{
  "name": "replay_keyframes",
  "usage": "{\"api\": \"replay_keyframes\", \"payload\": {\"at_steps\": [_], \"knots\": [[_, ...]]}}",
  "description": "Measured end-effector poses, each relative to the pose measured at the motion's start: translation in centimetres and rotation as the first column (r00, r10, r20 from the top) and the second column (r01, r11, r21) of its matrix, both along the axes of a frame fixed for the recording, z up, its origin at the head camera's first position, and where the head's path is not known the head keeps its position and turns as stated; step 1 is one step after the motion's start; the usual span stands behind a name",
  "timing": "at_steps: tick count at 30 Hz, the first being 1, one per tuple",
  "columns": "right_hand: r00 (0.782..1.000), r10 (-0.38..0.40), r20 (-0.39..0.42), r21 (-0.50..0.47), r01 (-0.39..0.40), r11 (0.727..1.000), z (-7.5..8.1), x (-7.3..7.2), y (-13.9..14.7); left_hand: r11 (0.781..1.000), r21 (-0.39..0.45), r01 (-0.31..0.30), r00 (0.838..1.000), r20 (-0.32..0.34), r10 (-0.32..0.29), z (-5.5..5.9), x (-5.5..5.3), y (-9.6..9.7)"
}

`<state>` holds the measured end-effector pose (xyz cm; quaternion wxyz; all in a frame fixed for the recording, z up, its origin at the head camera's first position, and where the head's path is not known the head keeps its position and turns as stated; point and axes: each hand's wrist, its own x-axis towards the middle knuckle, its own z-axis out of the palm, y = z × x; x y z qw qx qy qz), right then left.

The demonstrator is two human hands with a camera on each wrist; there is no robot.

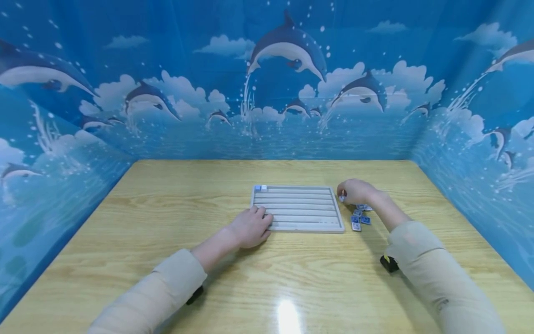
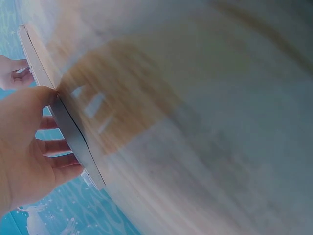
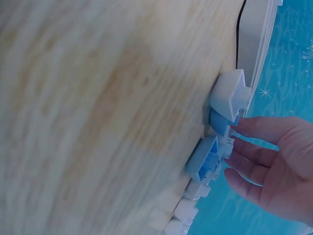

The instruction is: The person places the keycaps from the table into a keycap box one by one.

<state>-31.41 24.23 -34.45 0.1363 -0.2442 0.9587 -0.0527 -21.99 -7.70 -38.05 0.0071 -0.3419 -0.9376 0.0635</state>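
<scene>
A pale grey ridged tray (image 1: 298, 208) lies on the table, with one blue keycap (image 1: 257, 188) and one white keycap (image 1: 264, 188) in its far left corner. My left hand (image 1: 250, 227) holds the tray by its near left corner, thumb against the front edge and fingers curled over the side. Just past the tray's right side, my right hand (image 1: 356, 191) pinches a small keycap (image 1: 342, 198) between thumb and fingers. Below that hand lies a loose group of blue and white keycaps (image 1: 356, 226), partly hidden by it. In the right wrist view, a white keycap (image 3: 228, 93) shows its hollow underside.
The wooden table (image 1: 200, 181) extends around the tray. Blue curtains (image 1: 275, 134) printed with dolphins stand at the back and both sides. A small black object (image 1: 389, 263) sits beneath the right sleeve.
</scene>
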Motion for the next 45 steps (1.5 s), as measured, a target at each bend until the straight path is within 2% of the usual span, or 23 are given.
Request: {"api": "replay_keyframes", "payload": {"at_steps": [3, 7, 11, 18, 23, 28, 33, 38, 41, 45], "knots": [[1.000, 0.019, -0.009, 0.013, -0.019, 1.000, -0.2, -0.2, 0.1, 1.000, -0.003, 0.000, 1.000, 0.000, 0.000, 0.0, 0.0, 0.0], [1.000, 0.005, -0.014, 0.004, -0.005, 1.000, -0.5, -0.4, 0.3, 1.000, -0.011, -0.003, 1.000, 0.002, 0.003, 0.0, 0.0, 0.0], [1.000, -0.027, -0.012, -0.028, 0.027, 0.999, -0.8, -0.6, 0.7, 1.000, -0.019, -0.010, 1.000, 0.006, 0.010, 0.1, 0.1, 0.1], [0.995, -0.069, -0.065, -0.115, 0.061, 0.991, -0.6, -0.4, 1.1, 1.000, -0.015, -0.008, 1.000, -0.001, 0.008, 0.0, 0.1, 0.0], [0.993, -0.105, -0.062, -0.194, 0.091, 0.977, -0.2, -0.4, 1.1, 1.000, -0.005, 0.002, 1.000, -0.019, -0.002, 0.1, 0.1, 0.0], [0.988, -0.120, -0.097, -0.256, 0.092, 0.962, -0.3, -0.5, 1.1, 1.000, -0.008, -0.002, 1.000, -0.008, 0.002, 0.1, 0.1, 0.0], [0.980, -0.167, -0.104, -0.341, 0.123, 0.932, -0.3, -0.6, 1.0, 1.000, -0.018, -0.010, 1.000, -0.005, 0.010, 0.1, 0.1, 0.0], [0.975, -0.166, -0.147, -0.411, 0.093, 0.907, -0.1, -0.5, 0.7, 1.000, -0.016, -0.014, 1.000, -0.004, 0.014, 0.1, 0.1, 0.0], [0.970, -0.163, -0.182, -0.429, 0.071, 0.901, -0.1, -0.5, 0.5, 1.000, -0.013, -0.013, 1.000, -0.004, 0.013, 0.1, 0.1, -0.1], [0.966, -0.173, -0.191, -0.439, 0.074, 0.896, 0.0, -0.5, 0.4, 1.000, -0.013, -0.012, 1.000, -0.009, 0.012, 0.1, 0.1, 0.0]]}}
